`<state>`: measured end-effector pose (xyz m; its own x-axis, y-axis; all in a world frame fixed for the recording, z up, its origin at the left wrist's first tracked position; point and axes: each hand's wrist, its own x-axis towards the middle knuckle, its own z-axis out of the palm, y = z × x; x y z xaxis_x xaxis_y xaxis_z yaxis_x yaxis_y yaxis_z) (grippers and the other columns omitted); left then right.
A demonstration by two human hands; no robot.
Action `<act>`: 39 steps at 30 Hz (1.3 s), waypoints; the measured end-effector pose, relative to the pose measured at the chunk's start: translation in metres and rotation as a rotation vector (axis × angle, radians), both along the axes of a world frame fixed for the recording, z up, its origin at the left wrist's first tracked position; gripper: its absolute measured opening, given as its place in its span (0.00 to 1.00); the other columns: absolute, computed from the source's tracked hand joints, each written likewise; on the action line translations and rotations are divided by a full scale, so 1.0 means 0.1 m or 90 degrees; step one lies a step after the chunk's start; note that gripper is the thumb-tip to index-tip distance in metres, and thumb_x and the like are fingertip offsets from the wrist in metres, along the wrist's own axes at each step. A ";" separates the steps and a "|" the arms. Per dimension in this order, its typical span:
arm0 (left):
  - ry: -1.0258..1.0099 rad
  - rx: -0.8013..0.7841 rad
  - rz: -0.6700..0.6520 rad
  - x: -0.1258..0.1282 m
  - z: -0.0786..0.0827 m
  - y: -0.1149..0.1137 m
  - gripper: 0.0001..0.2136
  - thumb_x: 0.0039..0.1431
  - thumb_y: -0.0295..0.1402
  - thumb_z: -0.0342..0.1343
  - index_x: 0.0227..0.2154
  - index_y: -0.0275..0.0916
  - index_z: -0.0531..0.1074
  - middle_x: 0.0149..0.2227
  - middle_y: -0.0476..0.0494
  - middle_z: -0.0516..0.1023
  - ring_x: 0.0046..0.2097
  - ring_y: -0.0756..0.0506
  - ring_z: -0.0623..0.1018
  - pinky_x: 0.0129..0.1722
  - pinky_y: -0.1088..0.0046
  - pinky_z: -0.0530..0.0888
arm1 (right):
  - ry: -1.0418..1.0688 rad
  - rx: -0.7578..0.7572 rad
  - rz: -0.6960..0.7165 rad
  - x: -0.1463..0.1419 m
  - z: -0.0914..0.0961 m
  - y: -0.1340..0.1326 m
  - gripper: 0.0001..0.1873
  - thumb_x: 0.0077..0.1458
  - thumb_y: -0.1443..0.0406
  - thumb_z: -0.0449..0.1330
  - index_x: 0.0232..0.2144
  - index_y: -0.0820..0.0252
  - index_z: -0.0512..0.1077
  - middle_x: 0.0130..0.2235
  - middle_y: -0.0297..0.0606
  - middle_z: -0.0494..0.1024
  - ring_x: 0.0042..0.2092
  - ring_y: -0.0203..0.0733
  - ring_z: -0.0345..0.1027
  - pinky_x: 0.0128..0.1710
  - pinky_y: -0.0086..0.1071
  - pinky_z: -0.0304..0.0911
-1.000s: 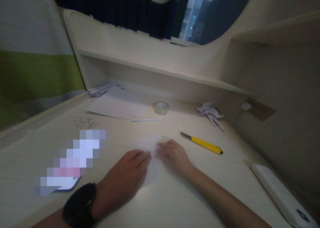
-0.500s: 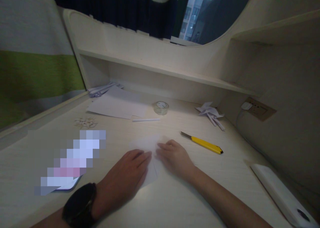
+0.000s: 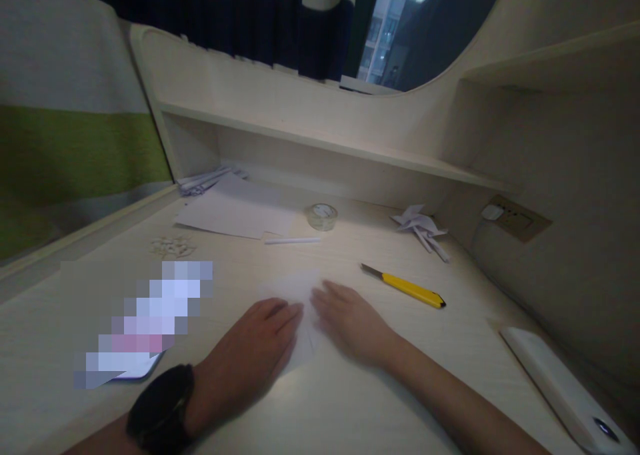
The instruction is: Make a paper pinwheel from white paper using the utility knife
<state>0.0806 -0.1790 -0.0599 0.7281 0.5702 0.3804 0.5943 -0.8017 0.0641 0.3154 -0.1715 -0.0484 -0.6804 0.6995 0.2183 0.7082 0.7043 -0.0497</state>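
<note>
A white sheet of paper [image 3: 294,283], with a crease or cut line near its lower part, lies on the desk between my hands. My left hand [image 3: 260,342] rests on its left side, fingers together and curled down, holding it against the desk. Those fingers hide part of the sheet. Over its right edge is my right hand [image 3: 353,322], slightly blurred, with fingers stretched out and nothing seen in them. Right of that hand lies a yellow utility knife [image 3: 413,290], its blade out. Beyond the sheet are a thin white paper stick [image 3: 293,241] and a roll of clear tape [image 3: 323,217].
White paper sheets [image 3: 230,205] and rolled paper sticks [image 3: 205,181] lie at the back left. A paper pinwheel [image 3: 417,222] sits at the back right. Small scraps [image 3: 173,246] and a phone [image 3: 135,368] are on the left. A white device [image 3: 555,382] lies at the right.
My right hand has shifted slightly, its fingers now straighter and more blurred over the paper's edge. My left hand stays in place on the sheet.
</note>
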 end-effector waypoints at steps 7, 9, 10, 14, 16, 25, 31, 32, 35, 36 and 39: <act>-0.003 -0.002 -0.006 0.00 0.03 -0.02 0.15 0.62 0.27 0.45 0.51 0.35 0.67 0.52 0.39 0.72 0.51 0.41 0.69 0.52 0.57 0.67 | -0.031 -0.095 -0.007 0.11 0.15 -0.10 0.29 0.64 0.54 0.47 0.63 0.57 0.52 0.64 0.39 0.54 0.67 0.50 0.34 0.64 0.52 0.39; -0.009 -0.001 -0.006 0.00 0.03 -0.02 0.15 0.62 0.27 0.46 0.50 0.35 0.67 0.51 0.39 0.72 0.51 0.41 0.70 0.52 0.57 0.67 | -0.037 -0.109 -0.010 0.14 0.17 -0.11 0.30 0.64 0.53 0.46 0.64 0.57 0.50 0.65 0.38 0.53 0.67 0.51 0.33 0.64 0.52 0.38; -0.012 -0.002 -0.006 0.00 0.04 -0.03 0.15 0.62 0.27 0.46 0.50 0.35 0.67 0.51 0.39 0.72 0.51 0.41 0.70 0.52 0.57 0.67 | -0.039 -0.112 -0.011 0.15 0.17 -0.12 0.31 0.64 0.53 0.46 0.64 0.57 0.49 0.65 0.38 0.53 0.67 0.51 0.33 0.64 0.53 0.38; -0.026 -0.006 -0.004 0.00 0.05 -0.03 0.15 0.63 0.28 0.46 0.51 0.36 0.67 0.51 0.41 0.73 0.51 0.42 0.70 0.52 0.58 0.67 | -0.031 -0.113 -0.014 0.24 0.19 -0.18 0.32 0.63 0.53 0.47 0.65 0.56 0.46 0.65 0.39 0.52 0.67 0.50 0.34 0.64 0.53 0.39; -0.026 -0.008 -0.004 0.00 0.06 -0.03 0.15 0.63 0.29 0.46 0.52 0.36 0.66 0.51 0.41 0.72 0.51 0.41 0.69 0.52 0.58 0.67 | -0.031 -0.113 -0.018 0.28 0.20 -0.21 0.32 0.63 0.53 0.47 0.65 0.56 0.46 0.65 0.40 0.53 0.67 0.50 0.35 0.64 0.53 0.39; -0.033 -0.016 -0.023 -0.03 0.07 0.01 0.15 0.65 0.29 0.44 0.51 0.37 0.67 0.52 0.42 0.72 0.52 0.42 0.69 0.53 0.59 0.67 | -0.022 -0.106 -0.010 0.15 0.21 -0.13 0.28 0.63 0.55 0.48 0.63 0.57 0.53 0.64 0.38 0.55 0.67 0.49 0.35 0.64 0.51 0.39; -0.010 0.002 0.011 -0.04 0.04 0.00 0.14 0.64 0.30 0.45 0.50 0.37 0.68 0.53 0.38 0.70 0.55 0.40 0.67 0.53 0.56 0.68 | -0.017 -0.119 -0.011 0.13 0.17 -0.11 0.28 0.63 0.55 0.48 0.63 0.54 0.52 0.64 0.38 0.55 0.67 0.49 0.36 0.63 0.53 0.40; -0.002 0.002 0.015 -0.04 0.04 -0.01 0.14 0.64 0.30 0.45 0.50 0.37 0.68 0.52 0.38 0.70 0.55 0.40 0.67 0.53 0.56 0.68 | -0.016 -0.119 -0.010 0.13 0.17 -0.12 0.28 0.63 0.55 0.47 0.63 0.54 0.52 0.64 0.38 0.55 0.67 0.49 0.35 0.63 0.53 0.40; 0.011 -0.004 0.020 -0.03 0.04 -0.01 0.14 0.64 0.30 0.45 0.50 0.37 0.68 0.52 0.38 0.70 0.54 0.40 0.67 0.53 0.56 0.68 | -0.014 -0.119 -0.009 0.16 0.19 -0.16 0.29 0.63 0.55 0.48 0.63 0.54 0.51 0.64 0.38 0.54 0.67 0.49 0.36 0.63 0.52 0.40; 0.008 -0.009 0.018 -0.03 0.04 -0.02 0.14 0.64 0.29 0.45 0.51 0.37 0.67 0.52 0.38 0.70 0.54 0.40 0.67 0.53 0.57 0.68 | -0.014 -0.118 -0.011 0.17 0.20 -0.16 0.29 0.63 0.55 0.48 0.63 0.55 0.52 0.64 0.38 0.55 0.67 0.50 0.36 0.63 0.52 0.40; -0.016 -0.027 0.012 -0.03 0.05 -0.02 0.15 0.65 0.29 0.44 0.51 0.38 0.67 0.52 0.39 0.70 0.55 0.41 0.67 0.54 0.58 0.67 | -0.019 -0.111 -0.016 0.21 0.24 -0.17 0.28 0.63 0.56 0.48 0.63 0.55 0.53 0.63 0.37 0.58 0.67 0.50 0.38 0.63 0.53 0.40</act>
<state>0.0774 -0.1805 -0.0548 0.7076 0.6001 0.3730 0.6075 -0.7863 0.1126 0.3362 -0.1884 -0.0249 -0.6663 0.7421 0.0723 0.7287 0.6687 -0.1479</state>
